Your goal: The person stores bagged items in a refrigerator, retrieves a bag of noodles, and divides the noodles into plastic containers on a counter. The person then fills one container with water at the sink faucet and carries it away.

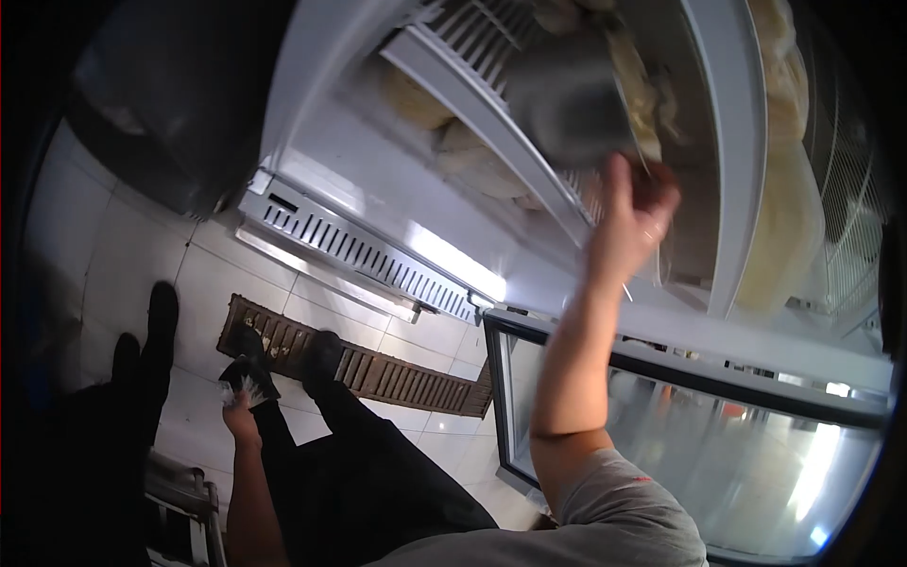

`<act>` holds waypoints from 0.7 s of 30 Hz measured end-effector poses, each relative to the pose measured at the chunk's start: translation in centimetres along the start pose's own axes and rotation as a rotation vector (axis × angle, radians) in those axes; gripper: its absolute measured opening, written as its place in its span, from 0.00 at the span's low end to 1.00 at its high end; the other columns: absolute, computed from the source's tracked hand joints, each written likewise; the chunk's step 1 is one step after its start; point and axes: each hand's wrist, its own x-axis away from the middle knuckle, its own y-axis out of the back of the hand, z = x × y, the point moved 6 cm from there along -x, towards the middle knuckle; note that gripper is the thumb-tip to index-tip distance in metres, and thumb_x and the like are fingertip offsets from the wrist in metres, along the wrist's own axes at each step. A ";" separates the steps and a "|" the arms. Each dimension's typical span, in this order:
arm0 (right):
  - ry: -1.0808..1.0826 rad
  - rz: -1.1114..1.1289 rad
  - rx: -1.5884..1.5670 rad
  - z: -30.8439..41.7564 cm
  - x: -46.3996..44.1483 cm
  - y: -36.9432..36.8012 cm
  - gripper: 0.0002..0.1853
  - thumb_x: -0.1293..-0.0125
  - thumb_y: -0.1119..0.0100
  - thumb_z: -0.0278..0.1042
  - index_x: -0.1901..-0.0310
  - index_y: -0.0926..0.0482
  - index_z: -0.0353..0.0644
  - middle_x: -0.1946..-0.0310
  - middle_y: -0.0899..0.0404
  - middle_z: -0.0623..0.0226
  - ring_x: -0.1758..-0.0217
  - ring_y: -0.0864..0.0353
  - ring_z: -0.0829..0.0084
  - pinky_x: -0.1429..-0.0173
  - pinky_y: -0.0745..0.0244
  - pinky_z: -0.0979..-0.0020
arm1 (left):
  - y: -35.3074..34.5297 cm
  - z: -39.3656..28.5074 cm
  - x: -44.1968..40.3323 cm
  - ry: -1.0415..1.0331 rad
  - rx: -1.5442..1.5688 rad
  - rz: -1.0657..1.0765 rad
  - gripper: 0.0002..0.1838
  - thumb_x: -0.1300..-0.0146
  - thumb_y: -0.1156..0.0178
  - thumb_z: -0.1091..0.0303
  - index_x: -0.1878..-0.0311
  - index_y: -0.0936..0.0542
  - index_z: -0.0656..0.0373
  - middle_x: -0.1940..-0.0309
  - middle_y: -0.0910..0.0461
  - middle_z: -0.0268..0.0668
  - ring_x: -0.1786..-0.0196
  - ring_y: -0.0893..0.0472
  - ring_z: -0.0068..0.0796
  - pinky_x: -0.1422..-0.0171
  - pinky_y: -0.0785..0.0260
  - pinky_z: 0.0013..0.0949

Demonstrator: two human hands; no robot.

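Note:
My right hand [635, 222] reaches into the open fridge. Its fingers are curled at the near edge of a grey metal container [567, 99], with the thumb against the container's side. The container is blurred and tilted above a white wire shelf [453, 66], and pale yellowish food [633, 71] shows along its right edge. Down by my legs, my left hand [243, 416] is closed on a crumpled clear plastic bag [248, 391]. What the bag holds, if anything, I cannot make out.
Wrapped pale bundles [477, 161] lie under the shelf. The glass fridge door [699, 444] stands open at the right. A brown floor grate [397, 378] runs below the fridge's vent panel [359, 255]. Another person's dark shoe [162, 312] and a metal rack [184, 491] are at left.

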 end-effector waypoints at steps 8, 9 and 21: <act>0.139 0.439 0.371 0.7 3.4 -3.9 0.33 0.39 0.41 0.32 0.35 0.44 0.36 0.41 0.34 0.48 0.36 0.35 0.62 0.36 0.40 0.66 | -0.5 -0.3 1.0 -0.068 -0.222 0.011 0.14 0.41 0.44 0.68 0.53 0.26 0.64 0.61 0.25 0.36 0.58 0.26 0.32 0.50 0.37 0.34; 0.157 0.467 0.366 0.4 3.3 -3.1 0.32 0.39 0.41 0.31 0.35 0.42 0.36 0.40 0.34 0.50 0.35 0.36 0.63 0.35 0.41 0.66 | -0.2 0.4 0.6 -0.022 -0.155 -0.006 0.14 0.40 0.44 0.68 0.53 0.27 0.66 0.60 0.24 0.38 0.57 0.26 0.34 0.49 0.36 0.34; 0.150 0.172 1.120 -7.5 -20.3 0.3 0.33 0.41 0.45 0.52 0.41 0.35 0.35 0.44 0.32 0.50 0.40 0.33 0.56 0.40 0.36 0.66 | 0.2 -0.2 0.2 -0.149 -0.184 -0.077 0.15 0.40 0.44 0.63 0.60 0.25 0.68 0.69 0.25 0.39 0.66 0.29 0.28 0.59 0.37 0.34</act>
